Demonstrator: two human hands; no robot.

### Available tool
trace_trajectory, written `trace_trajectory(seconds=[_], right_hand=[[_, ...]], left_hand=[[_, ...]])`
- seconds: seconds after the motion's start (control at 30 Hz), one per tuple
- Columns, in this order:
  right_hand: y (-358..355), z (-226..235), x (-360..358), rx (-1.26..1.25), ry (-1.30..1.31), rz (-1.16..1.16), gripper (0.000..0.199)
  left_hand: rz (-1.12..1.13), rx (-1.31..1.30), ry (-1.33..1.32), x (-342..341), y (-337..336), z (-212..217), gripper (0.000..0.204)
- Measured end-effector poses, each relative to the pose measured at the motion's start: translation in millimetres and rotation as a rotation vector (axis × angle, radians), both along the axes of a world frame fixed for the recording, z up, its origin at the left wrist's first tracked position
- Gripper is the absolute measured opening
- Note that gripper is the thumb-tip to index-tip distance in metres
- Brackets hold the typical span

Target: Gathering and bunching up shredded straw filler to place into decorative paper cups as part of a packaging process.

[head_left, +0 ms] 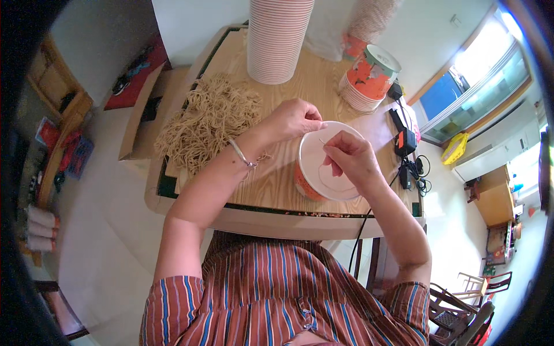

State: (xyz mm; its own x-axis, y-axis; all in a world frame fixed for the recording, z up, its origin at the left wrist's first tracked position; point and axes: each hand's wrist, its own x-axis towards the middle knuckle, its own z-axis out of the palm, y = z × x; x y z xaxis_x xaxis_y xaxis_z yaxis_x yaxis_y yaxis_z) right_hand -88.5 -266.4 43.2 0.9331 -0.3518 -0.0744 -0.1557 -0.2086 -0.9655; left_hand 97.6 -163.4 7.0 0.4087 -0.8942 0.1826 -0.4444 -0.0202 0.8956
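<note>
A round paper tub [309, 183], white inside with an orange printed wall, stands near the table's front edge. My left hand [295, 119] is closed at its far rim, fingertips pinched together; whatever lies between them is hidden. Over the tub's opening, my right hand [353, 160] is pinched shut, and a thin pale cord end [321, 140] pokes out by its fingertips. A curved line shows inside the tub below the right hand. To the left, partly behind my left forearm, spreads a loose heap of tan cords [210, 118].
A tall stack of white paper tubs [278, 43] rises at the back. Orange printed tubs [369, 81] stand at the back right. Black adapters and cables [407, 144] run along the table's right side. An open cardboard box [144, 118] sits left of the table.
</note>
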Motion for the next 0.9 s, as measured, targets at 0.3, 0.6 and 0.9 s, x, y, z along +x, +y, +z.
trace_trajectory(seconds=[0.3, 0.6, 0.9], right_hand=[[-0.5, 3.7, -0.1, -0.19, 0.06, 0.038, 0.009], [-3.9, -4.7, 7.7, -0.415, 0.061, 0.113, 0.016], [-0.1, -13.6, 12.1, -0.313, 0.112, 0.14, 0.013]], left_hand=[[0.105, 0.062, -0.058, -7.1, 8.8, -6.0, 0.021], [0.117, 0.157, 0.128, -32.0, 34.7, 10.6, 0.009], [0.07, 0.168, 0.172, -33.0, 39.8, 16.0, 0.014]])
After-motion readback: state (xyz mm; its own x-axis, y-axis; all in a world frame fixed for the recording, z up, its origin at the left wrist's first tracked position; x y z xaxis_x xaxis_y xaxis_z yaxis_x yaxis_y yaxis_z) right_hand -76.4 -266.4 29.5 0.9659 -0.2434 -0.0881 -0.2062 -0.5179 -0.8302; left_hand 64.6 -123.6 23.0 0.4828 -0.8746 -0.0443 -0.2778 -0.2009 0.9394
